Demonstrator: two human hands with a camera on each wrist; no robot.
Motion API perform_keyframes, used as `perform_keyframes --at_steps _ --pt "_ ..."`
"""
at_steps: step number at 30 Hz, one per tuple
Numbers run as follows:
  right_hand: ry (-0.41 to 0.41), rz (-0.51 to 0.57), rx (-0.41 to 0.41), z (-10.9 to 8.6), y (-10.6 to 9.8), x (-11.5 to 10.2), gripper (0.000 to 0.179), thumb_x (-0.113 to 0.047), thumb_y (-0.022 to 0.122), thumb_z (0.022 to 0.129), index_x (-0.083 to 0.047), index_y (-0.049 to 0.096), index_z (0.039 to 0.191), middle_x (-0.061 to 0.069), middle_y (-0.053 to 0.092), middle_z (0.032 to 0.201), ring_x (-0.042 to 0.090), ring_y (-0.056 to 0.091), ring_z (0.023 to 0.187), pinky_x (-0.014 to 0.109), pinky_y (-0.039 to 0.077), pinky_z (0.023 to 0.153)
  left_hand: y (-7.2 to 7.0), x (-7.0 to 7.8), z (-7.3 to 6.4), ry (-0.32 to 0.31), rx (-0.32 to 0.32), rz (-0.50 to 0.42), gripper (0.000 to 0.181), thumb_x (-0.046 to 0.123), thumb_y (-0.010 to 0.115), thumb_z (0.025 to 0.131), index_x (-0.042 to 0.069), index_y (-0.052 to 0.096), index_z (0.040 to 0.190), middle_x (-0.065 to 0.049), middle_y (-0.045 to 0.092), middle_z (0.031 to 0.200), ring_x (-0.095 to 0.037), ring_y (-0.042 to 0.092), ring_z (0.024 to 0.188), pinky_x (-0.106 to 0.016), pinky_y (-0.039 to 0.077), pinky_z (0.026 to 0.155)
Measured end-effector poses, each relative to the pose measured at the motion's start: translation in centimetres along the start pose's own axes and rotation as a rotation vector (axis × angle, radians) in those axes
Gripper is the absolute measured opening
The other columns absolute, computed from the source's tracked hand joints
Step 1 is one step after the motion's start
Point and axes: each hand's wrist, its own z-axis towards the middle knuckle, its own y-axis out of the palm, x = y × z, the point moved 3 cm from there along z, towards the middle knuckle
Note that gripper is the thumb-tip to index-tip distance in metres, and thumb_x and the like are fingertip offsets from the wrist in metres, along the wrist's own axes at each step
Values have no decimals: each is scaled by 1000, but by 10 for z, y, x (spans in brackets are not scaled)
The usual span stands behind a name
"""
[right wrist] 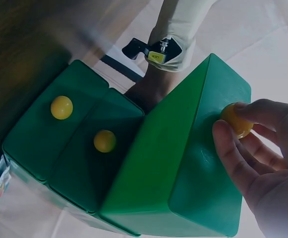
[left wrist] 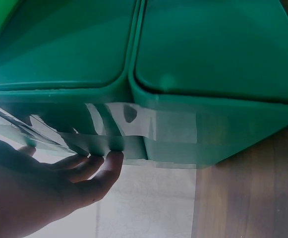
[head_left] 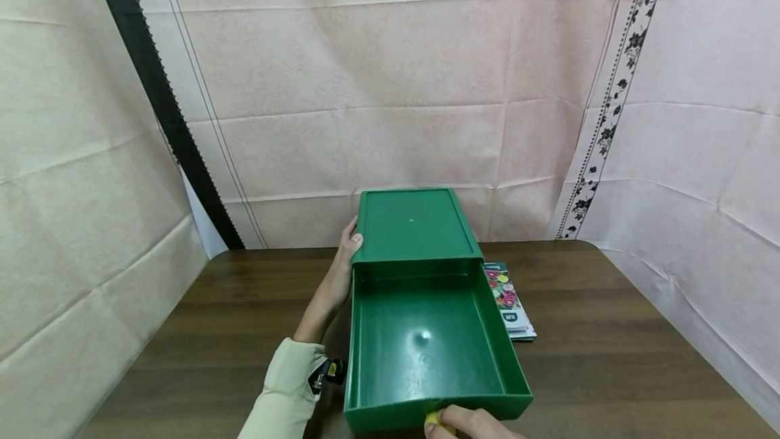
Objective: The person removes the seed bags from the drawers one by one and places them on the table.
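Note:
A green plastic drawer unit stands on the table, its top drawer pulled well out toward me. Inside, that drawer holds nothing. My right hand pinches the round yellow knob on the drawer's front between thumb and fingers. At the unit's left side, my left hand rests against the wall with its fingers extended. The left wrist view shows its fingertips touching the side, over clear tape. Two lower drawers, each with a yellow knob, are closed in the right wrist view.
Printed booklets with a floral cover lie on the wooden table, partly hidden behind the unit's right side. Pale cloth hangs behind the table and at both sides. A dark device sits at the left sleeve's cuff.

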Motion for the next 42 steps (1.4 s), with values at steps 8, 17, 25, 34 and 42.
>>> perform_keyframes --at_steps 8,17,25,34,42 --pt "244 -17 75 6 -7 -10 28 -23 53 112 -6 75 114 7 68 110 4 60 86 7 48 71 1 3 0 1 0 -6 75 46 28 106 16 4 170 -17 8 173 -40 15 155 -67 17 121" --pt "366 -87 192 28 -15 -14 28 -24 56 111 -9 79 108 3 71 103 2 61 77 8 47 63 1 4 -1 6 3 4 74 45 28 107 15 3 170 -18 8 173 -40 15 156 -67 17 122" --pt "378 -130 182 38 -22 -11 29 -23 55 111 -7 79 113 5 71 105 5 64 74 10 50 63 1 5 1 -3 8 5 73 45 29 107 17 5 170 -17 10 173 -39 17 155 -66 16 122" --pt "377 -144 105 42 -28 -6 34 -22 48 113 -7 78 116 5 71 110 8 65 77 12 50 63 2 3 1 -3 3 4 74 45 29 107 17 5 170 -18 10 172 -40 17 154 -67 18 121" --pt "382 -177 -17 45 -29 2 39 -27 42 115 -11 76 123 2 70 119 9 67 88 18 57 69 1 4 -1 -1 5 13 74 46 29 106 18 4 170 -17 10 173 -41 17 154 -69 18 120"
